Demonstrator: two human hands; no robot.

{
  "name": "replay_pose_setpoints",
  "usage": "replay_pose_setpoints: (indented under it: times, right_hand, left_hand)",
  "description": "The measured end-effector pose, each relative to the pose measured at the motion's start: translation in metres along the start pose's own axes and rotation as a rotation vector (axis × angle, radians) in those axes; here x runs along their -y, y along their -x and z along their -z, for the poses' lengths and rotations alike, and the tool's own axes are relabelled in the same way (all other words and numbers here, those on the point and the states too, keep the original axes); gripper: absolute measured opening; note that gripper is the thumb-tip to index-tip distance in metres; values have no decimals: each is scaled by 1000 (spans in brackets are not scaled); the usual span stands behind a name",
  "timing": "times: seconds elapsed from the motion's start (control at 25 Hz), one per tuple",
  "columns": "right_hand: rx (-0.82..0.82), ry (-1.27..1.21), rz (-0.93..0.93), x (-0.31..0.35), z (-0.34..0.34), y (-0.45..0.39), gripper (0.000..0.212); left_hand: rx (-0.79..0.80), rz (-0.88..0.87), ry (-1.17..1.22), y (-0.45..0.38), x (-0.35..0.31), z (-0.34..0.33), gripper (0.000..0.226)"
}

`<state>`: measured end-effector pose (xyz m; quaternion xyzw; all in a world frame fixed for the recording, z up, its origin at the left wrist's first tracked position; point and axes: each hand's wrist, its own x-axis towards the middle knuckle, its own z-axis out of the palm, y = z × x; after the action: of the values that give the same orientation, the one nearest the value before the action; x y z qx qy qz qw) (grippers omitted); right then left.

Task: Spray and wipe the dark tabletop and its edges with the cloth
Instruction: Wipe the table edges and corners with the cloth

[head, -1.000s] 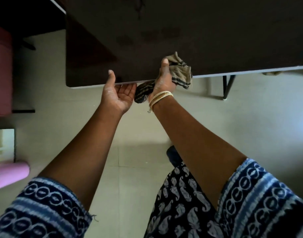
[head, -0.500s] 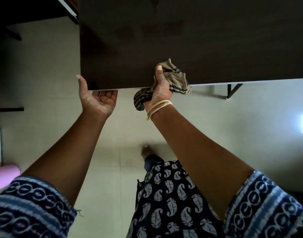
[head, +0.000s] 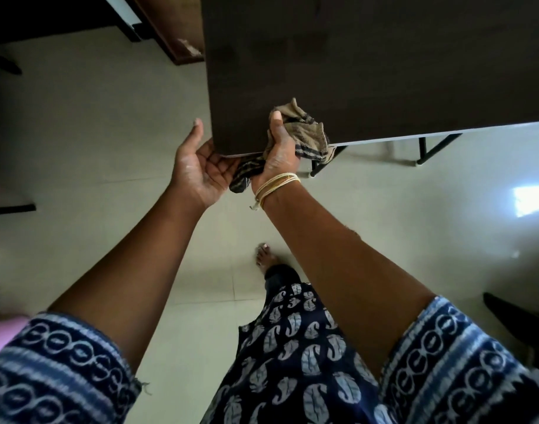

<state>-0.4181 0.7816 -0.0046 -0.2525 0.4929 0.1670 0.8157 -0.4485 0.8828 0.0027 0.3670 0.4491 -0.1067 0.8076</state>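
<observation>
The dark tabletop (head: 369, 62) fills the upper right, its near left corner just above my hands. My right hand (head: 280, 154) grips a crumpled tan cloth with dark stripes (head: 308, 133), pressed over the table's front edge close to the corner; part of the cloth hangs below the edge. My left hand (head: 201, 166) is cupped palm up under the corner, fingers apart and holding nothing, its fingertips hidden beneath the tabletop. No spray bottle is in view.
Pale tiled floor (head: 109, 133) lies below. Black table legs (head: 424, 151) stand under the right side. Another dark table (head: 48, 16) and a brown panel (head: 173, 29) are at the upper left. My foot (head: 263, 258) is on the floor.
The view has shifted so the table corner now sits over my hands. My right hand with the cloth has slid left along the front edge toward the corner. My left hand stays cupped below.
</observation>
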Motion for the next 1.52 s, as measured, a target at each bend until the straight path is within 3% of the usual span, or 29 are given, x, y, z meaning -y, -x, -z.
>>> replay_pose_setpoints:
  times: [0.36,0.56,0.68,0.8,0.92,1.0,1.2,1.32,1.44,1.52]
  right_hand:
    - [-46,64,2,-68,-29,-3,78]
    - [61,176,25,-79,-36,7,36]
    - [57,249,14,-80,-36,15,40]
    - [32,357,-54,-95,-40,24,41]
    - [-58,743,-55,-121,-43,34,33]
    - [-21,1023,11,-124,-46,41,37]
    - [426,1488,-126,-72,-94,53,17]
    - [579,2051,142,-25,-143,27,17]
    - [684,2400,496,-3,-182,4,69]
    - [856,2675,703,-3,-190,2,67]
  left_hand:
    - [51,50,-3,-1,-37,58,54]
    - [12,34,-47,5,-49,90,46]
    - [11,48,-246,11,-42,101,39]
    - [28,31,-264,14,-40,115,40]
    - [3,-17,-281,12,-40,119,35]
    - [-22,-44,-279,11,-37,116,33]
    - [-47,-45,-265,8,-42,109,31]
    - [-62,-48,-185,2,-40,96,37]
    - [-49,-53,-83,-5,-32,78,32]
    - [-13,-3,10,-10,-26,65,31]
